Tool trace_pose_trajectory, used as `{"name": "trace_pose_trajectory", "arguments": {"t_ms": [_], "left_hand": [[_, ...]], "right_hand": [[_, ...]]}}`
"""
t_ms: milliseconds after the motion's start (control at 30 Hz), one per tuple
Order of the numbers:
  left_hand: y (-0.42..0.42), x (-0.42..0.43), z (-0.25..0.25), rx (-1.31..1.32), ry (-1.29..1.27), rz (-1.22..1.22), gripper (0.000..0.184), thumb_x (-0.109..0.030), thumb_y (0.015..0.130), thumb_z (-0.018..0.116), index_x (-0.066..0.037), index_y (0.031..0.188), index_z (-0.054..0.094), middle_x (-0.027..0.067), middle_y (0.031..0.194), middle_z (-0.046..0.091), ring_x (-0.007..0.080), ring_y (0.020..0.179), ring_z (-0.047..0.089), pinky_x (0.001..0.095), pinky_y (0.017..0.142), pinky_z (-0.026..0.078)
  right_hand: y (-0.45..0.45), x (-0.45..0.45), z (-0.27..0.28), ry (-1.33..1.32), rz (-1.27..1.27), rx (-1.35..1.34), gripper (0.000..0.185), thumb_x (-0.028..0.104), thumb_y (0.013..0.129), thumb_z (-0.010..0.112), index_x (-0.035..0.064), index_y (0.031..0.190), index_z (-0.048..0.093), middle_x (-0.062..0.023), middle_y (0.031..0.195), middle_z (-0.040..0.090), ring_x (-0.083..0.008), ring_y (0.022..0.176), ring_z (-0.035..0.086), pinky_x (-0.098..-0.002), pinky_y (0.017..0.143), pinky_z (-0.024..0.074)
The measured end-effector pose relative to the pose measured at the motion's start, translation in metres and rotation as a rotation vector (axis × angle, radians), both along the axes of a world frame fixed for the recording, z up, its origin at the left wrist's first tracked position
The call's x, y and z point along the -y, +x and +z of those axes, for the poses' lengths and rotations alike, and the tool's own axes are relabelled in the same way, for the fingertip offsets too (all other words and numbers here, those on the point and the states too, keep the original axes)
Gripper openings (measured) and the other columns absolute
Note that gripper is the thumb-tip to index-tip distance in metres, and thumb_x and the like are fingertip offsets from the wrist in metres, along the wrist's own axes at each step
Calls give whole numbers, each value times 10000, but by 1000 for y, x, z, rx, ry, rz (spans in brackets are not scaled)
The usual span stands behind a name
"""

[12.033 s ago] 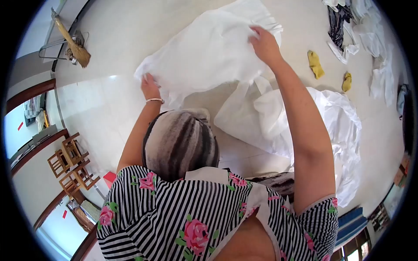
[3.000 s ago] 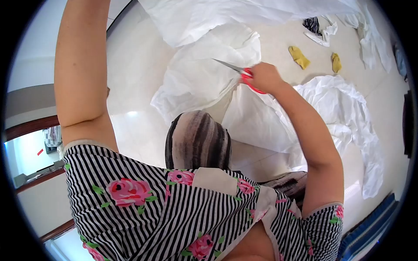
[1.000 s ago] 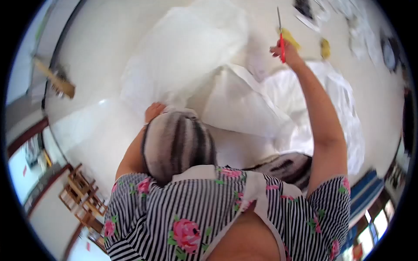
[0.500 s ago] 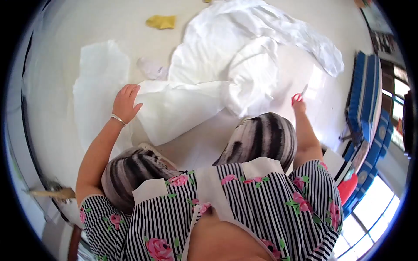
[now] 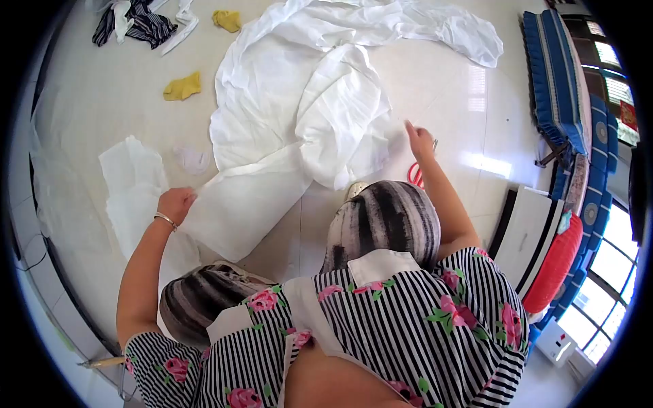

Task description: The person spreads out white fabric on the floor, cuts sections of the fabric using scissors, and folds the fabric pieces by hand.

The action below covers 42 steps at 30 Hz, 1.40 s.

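A large white cloth (image 5: 262, 102) lies crumpled in a curve over the floor, with a smooth flap (image 5: 235, 211) pulled out toward my knees. My left hand (image 5: 177, 205) is closed on the outer edge of this flap. My right hand (image 5: 422, 143), its fingers drawn together, is just beyond the cloth's bunched right part; whether a bit of cloth is in the fingertips I cannot make out. Scissors with red handles (image 5: 415, 175) are on the floor beside my right knee, partly hidden by my right wrist.
A separate white piece (image 5: 132, 183) lies at the left, beside a small pale piece (image 5: 192, 159). Two yellow pieces (image 5: 182, 86) and striped clothing (image 5: 146, 24) lie farther off. Blue-covered furniture (image 5: 558, 81), a white drawer unit (image 5: 524, 234) and a red cushion (image 5: 554, 265) stand at the right.
My right hand has let go of the scissors and moved left toward the cloth. My left hand, spread on the flap before, has closed on its edge. The view has shifted, showing more floor ahead.
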<state>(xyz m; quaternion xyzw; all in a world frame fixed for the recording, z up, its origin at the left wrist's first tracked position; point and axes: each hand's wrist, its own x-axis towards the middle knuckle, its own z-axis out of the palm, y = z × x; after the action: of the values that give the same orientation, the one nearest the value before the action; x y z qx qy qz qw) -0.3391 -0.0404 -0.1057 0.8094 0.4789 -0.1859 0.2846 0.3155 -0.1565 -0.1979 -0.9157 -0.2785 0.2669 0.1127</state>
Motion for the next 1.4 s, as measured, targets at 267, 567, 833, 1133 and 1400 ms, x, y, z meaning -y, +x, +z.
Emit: {"name": "trace_pose_trajectory", "arguments": {"t_ms": [267, 567, 833, 1133, 1400], "left_hand": [[15, -21, 1, -109, -19, -149, 148, -240, 830, 551, -145, 861, 660, 106, 795, 639, 318, 765, 595, 406, 690, 473], [100, -61, 36, 241, 39, 20, 742, -456, 696, 686, -49, 1267, 441, 179, 1284, 429, 321, 1207, 391, 386, 991, 339], [279, -59, 47, 1005, -872, 678, 502, -282, 789, 659, 11, 1171, 520, 59, 988, 618, 127, 917, 546, 269, 839, 409], [259, -37, 102, 771, 122, -320, 339, -86, 720, 593, -172, 1046, 635, 39, 860, 637, 216, 703, 593, 296, 630, 485], [227, -45, 117, 867, 290, -12, 331, -46, 688, 599, -162, 995, 633, 41, 739, 598, 224, 623, 566, 309, 576, 466]], "right_hand": [[-82, -151, 60, 427, -8, -966, 450, 333, 891, 503, 12, 1206, 498, -108, 1130, 582, -226, 997, 565, -362, 875, 438], [-77, -162, 187, 1069, -107, -1829, 401, 265, 960, 362, 16, 1266, 435, -134, 1240, 517, -276, 1126, 507, -407, 971, 412], [-152, -126, 136, 347, -47, -1613, 408, 252, 938, 411, 10, 1265, 439, -117, 1210, 540, -229, 1084, 530, -359, 916, 440], [-155, -191, 223, 758, 918, -294, 318, 189, 885, 502, 7, 1146, 519, -111, 1026, 599, -224, 1009, 540, -339, 881, 419], [-186, -185, 216, -151, 1015, -523, 564, 484, 920, 387, -23, 909, 634, -124, 886, 599, -206, 876, 536, -325, 814, 412]]}}
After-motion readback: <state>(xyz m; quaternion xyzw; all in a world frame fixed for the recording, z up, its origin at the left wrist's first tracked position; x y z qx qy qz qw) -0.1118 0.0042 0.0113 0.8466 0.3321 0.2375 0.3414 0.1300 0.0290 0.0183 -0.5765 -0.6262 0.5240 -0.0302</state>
